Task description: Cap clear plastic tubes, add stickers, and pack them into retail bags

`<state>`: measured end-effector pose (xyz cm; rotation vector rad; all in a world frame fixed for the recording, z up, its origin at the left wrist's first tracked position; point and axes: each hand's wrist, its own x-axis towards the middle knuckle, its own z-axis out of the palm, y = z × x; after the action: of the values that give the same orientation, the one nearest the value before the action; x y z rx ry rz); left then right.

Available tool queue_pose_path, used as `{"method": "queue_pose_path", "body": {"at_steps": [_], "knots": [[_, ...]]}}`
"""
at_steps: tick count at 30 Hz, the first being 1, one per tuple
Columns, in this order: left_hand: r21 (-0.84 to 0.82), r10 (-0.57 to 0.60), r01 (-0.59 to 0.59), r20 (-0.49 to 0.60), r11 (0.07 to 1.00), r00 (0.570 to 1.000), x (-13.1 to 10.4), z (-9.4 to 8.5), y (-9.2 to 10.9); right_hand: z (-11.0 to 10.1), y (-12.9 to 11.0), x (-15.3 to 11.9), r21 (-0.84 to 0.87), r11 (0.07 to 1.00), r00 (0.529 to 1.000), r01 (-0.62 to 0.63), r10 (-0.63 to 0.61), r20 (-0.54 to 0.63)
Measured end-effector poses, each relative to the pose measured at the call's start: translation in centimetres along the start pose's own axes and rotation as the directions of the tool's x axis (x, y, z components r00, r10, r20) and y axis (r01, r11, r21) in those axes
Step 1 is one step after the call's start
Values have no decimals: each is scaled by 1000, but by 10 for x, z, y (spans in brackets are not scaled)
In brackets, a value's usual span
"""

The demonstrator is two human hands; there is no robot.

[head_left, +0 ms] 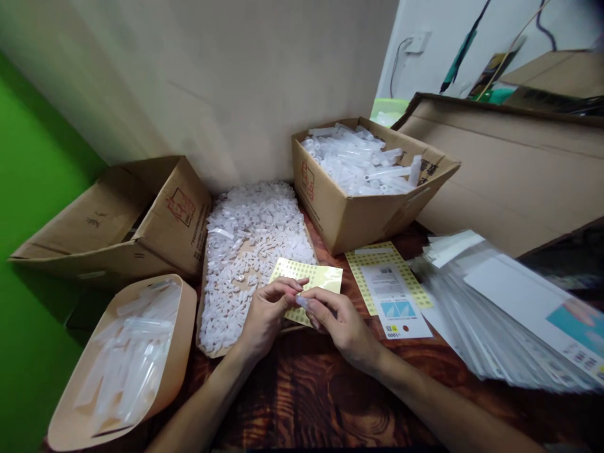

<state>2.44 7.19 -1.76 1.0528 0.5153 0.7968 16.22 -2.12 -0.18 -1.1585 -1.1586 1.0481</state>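
Note:
My right hand (346,327) pinches a small translucent plastic tube (302,302) between thumb and fingers. Thumb and forefinger of my left hand (264,311) are closed together at the far end of that tube; what lies between them is hidden. Beneath both hands is a yellow sheet of small round stickers (328,277), partly covered by my fingers. It overlaps the near right corner of a shallow cardboard tray (245,251) spread with many small clear plastic pieces.
A cardboard box (368,220) of translucent tubes stands behind. At left are another open carton (165,220) and a beige bin (186,321) holding clear packets. A second sticker sheet (361,277), a printed card (389,296) and fanned printed bags (481,308) lie right.

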Motion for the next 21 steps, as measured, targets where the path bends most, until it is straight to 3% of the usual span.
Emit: {"method": "queue_pose_path", "body": {"at_steps": [4,7,11,13,16,18,19,21], "knots": [[-31,-53,55,60,998,997,-1,-1,3,-4,3,3,259,958,989,-123,97,112],[-27,-65,68,92,997,994,-2,-1,2,-8,7,3,472,837,955,-278,187,230],[14,-27,26,105,1000,994,0,-3,0,-6,6,5,589,678,897,-440,299,325],[72,-25,18,99,997,995,2,-6,4,-2,2,7,601,685,911,-412,297,285],[279,5,-24,66,960,998,12,-16,20,1,-1,10,505,825,967,-254,228,115],[545,121,-108,11,832,993,25,-24,34,-2,1,12,361,918,986,-163,165,27],[708,213,-137,-20,693,977,32,-28,40,-4,3,13,294,947,991,-132,137,4],[959,401,-57,-63,279,914,51,-35,50,-9,8,15,212,973,996,-87,93,-18]]}}
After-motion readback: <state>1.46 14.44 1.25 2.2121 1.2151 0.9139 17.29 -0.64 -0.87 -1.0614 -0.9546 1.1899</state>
